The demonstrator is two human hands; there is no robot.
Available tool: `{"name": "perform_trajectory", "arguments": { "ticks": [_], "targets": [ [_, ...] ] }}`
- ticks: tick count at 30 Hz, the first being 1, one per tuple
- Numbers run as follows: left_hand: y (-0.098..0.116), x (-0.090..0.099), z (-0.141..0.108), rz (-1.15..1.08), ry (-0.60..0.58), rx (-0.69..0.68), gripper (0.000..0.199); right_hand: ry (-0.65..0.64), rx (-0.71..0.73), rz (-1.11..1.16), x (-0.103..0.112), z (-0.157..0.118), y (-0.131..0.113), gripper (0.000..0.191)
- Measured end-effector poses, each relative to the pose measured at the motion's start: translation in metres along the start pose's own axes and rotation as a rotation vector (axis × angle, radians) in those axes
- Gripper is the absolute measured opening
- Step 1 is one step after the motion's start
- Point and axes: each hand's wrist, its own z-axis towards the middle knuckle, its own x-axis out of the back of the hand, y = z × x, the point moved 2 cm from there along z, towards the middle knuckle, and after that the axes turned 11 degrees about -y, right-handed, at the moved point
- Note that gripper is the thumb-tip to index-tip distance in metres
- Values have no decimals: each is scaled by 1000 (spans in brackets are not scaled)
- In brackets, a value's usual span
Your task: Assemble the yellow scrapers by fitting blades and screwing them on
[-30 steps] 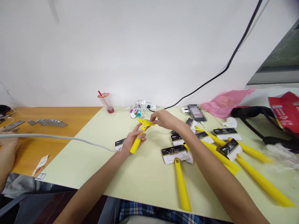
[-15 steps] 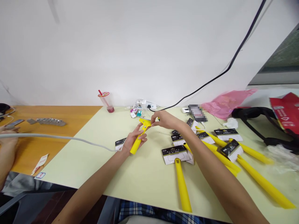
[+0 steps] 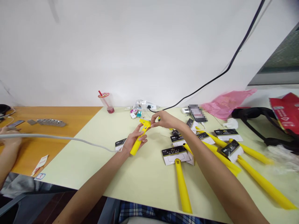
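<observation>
Barely a shift since the earlier frame: the yellow T-shaped plastic scraper [image 3: 143, 133] has turned slightly in the person's grip, its crossbar angled a little differently, while both hands stay close together. The left hand [image 3: 134, 141] is clenched around the scraper's stem, fingers wrapped across it. The right hand [image 3: 164, 120] is pinched, thumb and fingers drawn together right beside the crossbar's end; whether it is gripping the scraper or a small yellow piece showing behind its fingers, I can't tell from here. All this happens in front of the white power strip [image 3: 149, 106], over the pale green tabletop [image 3: 144, 177]. The scraper looks light and stiff, moulded plastic with a smooth, perhaps slippery surface; the stem seems the sensible place to hold it, leaving the narrow head free. To the right of the power strip, more long yellow handles [image 3: 183, 186] lie with black-and-white card packaging [image 3: 175, 155]. Far to its left, another person's hand [image 3: 9, 140] rests on an orange wooden table [image 3: 46, 155].
</observation>
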Motion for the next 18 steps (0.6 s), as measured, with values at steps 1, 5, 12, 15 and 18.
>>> {"name": "perform_trajectory", "arguments": {
  "ticks": [1,5,12,15,18],
  "targets": [
    [0,0,0,1,0,0,57,-2,7,10,0,0,0,19],
    [0,0,0,-13,-3,0,57,-10,-11,41,-1,0,3,24],
    [0,1,0,-4,-1,2,57,30,-127,48,3,-2,7,28],
    [-1,0,0,13,-15,12,56,27,-112,24,2,-2,6,25],
    [-3,0,1,37,-16,19,57,-20,-103,16,2,-2,5,22]
  ]
}}
